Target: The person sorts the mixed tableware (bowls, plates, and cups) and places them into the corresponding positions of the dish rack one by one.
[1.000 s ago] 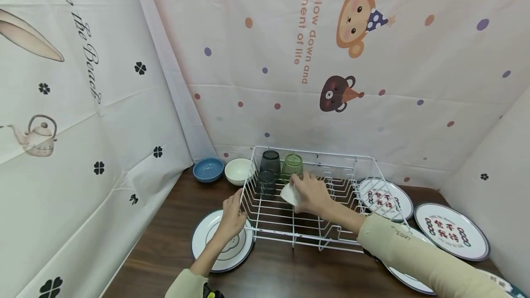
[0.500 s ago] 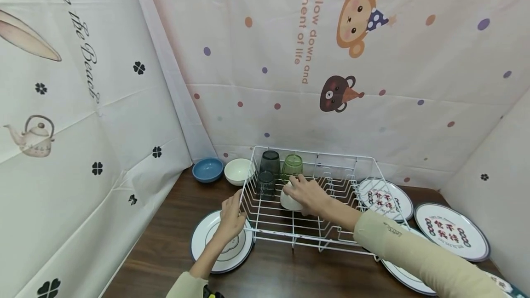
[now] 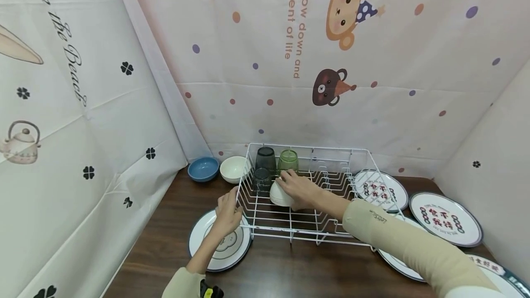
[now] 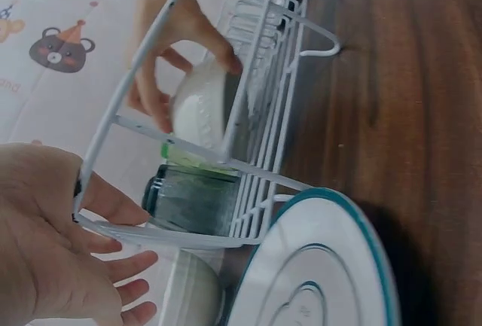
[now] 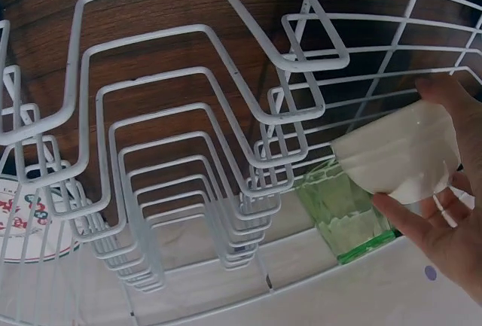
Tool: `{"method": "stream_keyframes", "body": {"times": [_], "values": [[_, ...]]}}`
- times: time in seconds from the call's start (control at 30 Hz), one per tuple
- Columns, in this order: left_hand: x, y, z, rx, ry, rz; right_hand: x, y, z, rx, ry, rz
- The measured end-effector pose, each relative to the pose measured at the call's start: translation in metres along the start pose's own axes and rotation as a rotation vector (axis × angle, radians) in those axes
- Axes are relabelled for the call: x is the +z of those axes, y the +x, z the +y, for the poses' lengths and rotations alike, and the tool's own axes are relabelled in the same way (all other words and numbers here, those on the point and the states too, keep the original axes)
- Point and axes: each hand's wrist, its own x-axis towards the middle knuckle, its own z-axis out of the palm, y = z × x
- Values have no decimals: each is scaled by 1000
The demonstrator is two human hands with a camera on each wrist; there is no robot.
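Observation:
My right hand (image 3: 302, 191) holds a white bowl (image 3: 279, 196) upside down, low inside the white wire dish rack (image 3: 271, 230). In the right wrist view its fingers and thumb span the bowl (image 5: 403, 151), beside a green glass (image 5: 346, 217). My left hand (image 3: 227, 213) is on the rack's left side; in the left wrist view the thumb lies inside the rail and the other fingers outside. At the rack's back left stand a tall dark glass (image 3: 266, 158), a shorter dark glass (image 3: 262, 180) and the green glass, all upside down.
Left of the rack are a blue bowl (image 3: 203, 169), a cream bowl (image 3: 233, 169) and a plate (image 3: 198, 252) under my left forearm. Several printed plates, one of them a white plate (image 3: 447, 238), lie to the right. A patterned curtain (image 3: 232, 59) hangs behind.
My right hand has turned the bowl from tilted to upside down and lowered it into the rack. The left hand stays on the rack. The head view has shifted slightly.

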Motion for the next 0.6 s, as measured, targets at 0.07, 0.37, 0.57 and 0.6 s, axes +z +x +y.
{"method": "stream_keyframes", "body": {"times": [0.07, 0.37, 0.57, 0.6], "values": [[-2, 3, 1, 5, 9, 4, 0, 1, 0, 14, 18, -18], [1, 18, 2, 15, 40, 4, 0, 8, -1, 109, 266, -184], [13, 23, -6, -14, 14, 11, 5, 8, 3, 85, 272, -164], [14, 24, -7, -14, 20, 7, 5, 8, 4, 83, 260, -162]]}}
